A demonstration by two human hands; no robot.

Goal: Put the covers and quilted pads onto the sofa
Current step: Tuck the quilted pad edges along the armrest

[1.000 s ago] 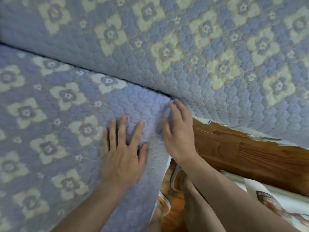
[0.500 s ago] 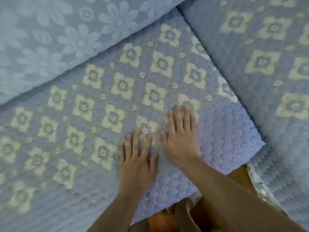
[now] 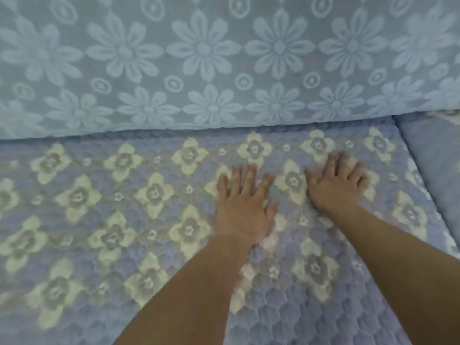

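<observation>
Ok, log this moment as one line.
step: smoothing quilted pad | left hand: flat on pad | right hand: flat on pad | back cover: draped behind

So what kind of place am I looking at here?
Most likely a living room at home, on a sofa. Both hands, left hand and right hand, lie flat on a quilted pad, with a flowered cover behind it.

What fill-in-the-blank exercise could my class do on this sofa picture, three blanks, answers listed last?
1. Both hands, the left hand and the right hand, lie flat on the quilted ____.
2. The cover behind the pad bears a pattern of pale ____.
3. The fingers of the left hand are ____, not curled.

Missing words: pad; flowers; straight
</observation>
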